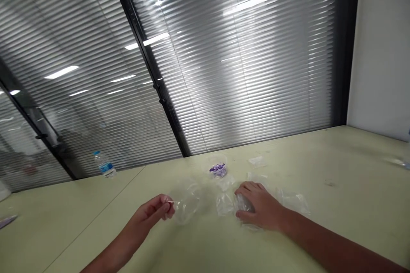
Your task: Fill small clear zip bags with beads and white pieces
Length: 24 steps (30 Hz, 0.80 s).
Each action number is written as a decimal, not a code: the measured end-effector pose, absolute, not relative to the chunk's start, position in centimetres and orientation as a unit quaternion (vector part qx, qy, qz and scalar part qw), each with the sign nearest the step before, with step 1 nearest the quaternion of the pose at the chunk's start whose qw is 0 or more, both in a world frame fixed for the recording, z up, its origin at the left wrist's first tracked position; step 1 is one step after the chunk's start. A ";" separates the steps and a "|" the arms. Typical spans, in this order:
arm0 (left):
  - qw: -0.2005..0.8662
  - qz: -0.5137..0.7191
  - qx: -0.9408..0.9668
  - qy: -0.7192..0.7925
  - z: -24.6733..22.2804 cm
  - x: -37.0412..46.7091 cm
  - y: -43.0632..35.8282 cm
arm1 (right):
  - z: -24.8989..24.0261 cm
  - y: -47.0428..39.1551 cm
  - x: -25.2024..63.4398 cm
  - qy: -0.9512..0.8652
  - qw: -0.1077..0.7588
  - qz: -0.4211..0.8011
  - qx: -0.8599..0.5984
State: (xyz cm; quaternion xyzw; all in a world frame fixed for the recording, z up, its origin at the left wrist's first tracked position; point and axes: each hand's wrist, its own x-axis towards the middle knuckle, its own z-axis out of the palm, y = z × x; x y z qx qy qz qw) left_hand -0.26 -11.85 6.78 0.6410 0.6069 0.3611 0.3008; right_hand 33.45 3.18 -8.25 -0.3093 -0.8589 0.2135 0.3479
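Observation:
My left hand (156,211) pinches the edge of a clear plastic bag (187,204) between thumb and fingers. The bag hangs out to the right of the fingertips, thin and blurred. On the table, my right hand (261,206) curves its thumb and fingers around a clear, shiny plastic object (244,204). Its exact kind is hard to make out, since the palm covers part of it. Between the hands lies a small clear plastic bag (224,204). Beyond them stands a clear bowl (219,170) with purple and white bits in it.
A water bottle (105,166) with a blue cap stands at the table's far left edge. More clear bags (294,202) lie right of my right hand, and a small packet (257,161) lies farther back. Glass panels with blinds (243,72) rise behind the pale table (346,170).

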 end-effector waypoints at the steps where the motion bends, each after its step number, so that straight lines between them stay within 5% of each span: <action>1: 0.330 0.403 0.604 0.603 6.2 -0.8 -11.8 | -8.2 3.2 33.5 -0.860 0.349 0.210 -0.308; 7: 0.506 0.606 0.381 0.481 3.8 -3.0 -10.9 | -8.2 3.4 33.3 -0.861 0.356 0.192 -0.307; 13: 0.529 0.656 0.338 0.418 4.0 -3.0 -9.9 | -8.4 3.5 33.4 -0.863 0.355 0.190 -0.305; 20: 0.099 0.500 0.629 0.587 7.3 -5.4 -5.2 | -8.4 3.5 33.5 -0.867 0.349 0.189 -0.300; 24: -0.022 0.407 0.670 0.620 6.5 -7.1 -1.6 | -8.3 3.5 33.6 -0.869 0.344 0.190 -0.299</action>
